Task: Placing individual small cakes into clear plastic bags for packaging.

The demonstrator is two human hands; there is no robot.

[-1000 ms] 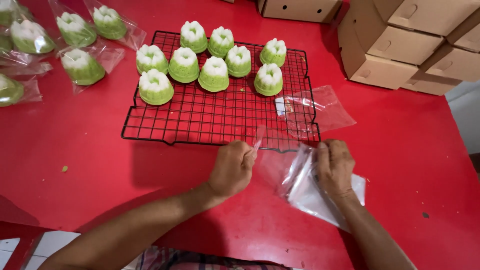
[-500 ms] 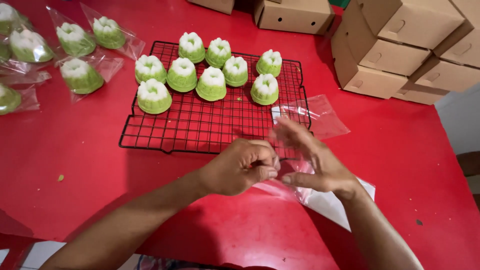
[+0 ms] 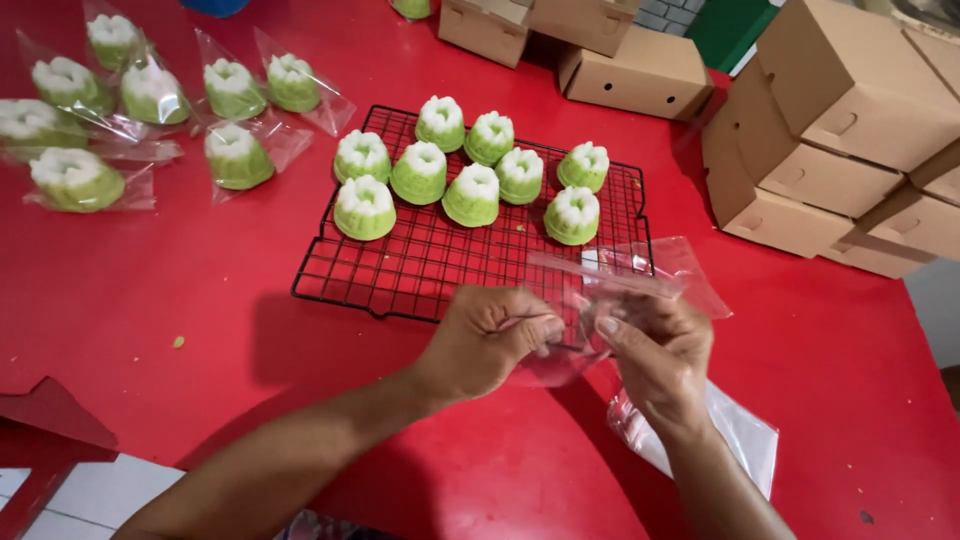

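Both hands work on one clear plastic bag (image 3: 610, 285) held above the red table (image 3: 200, 300). My left hand (image 3: 490, 340) pinches its near edge between thumb and fingers. My right hand (image 3: 655, 355) grips the other side, with the bag's mouth spread between them. Just beyond the hands stands a black wire rack (image 3: 440, 260) carrying several green-and-white moulded cakes (image 3: 470, 193). A small stack of empty clear bags (image 3: 730, 435) lies under my right wrist.
Several cakes sealed in clear bags (image 3: 150, 120) lie at the far left. Brown cardboard boxes (image 3: 840, 140) are stacked at the right and along the back (image 3: 640, 75). A red flap (image 3: 50, 415) lies at the near left table edge.
The view has shifted so the rack sits further right. My hands have come closer together on the bag and raised it, with its mouth now pulled open between them.
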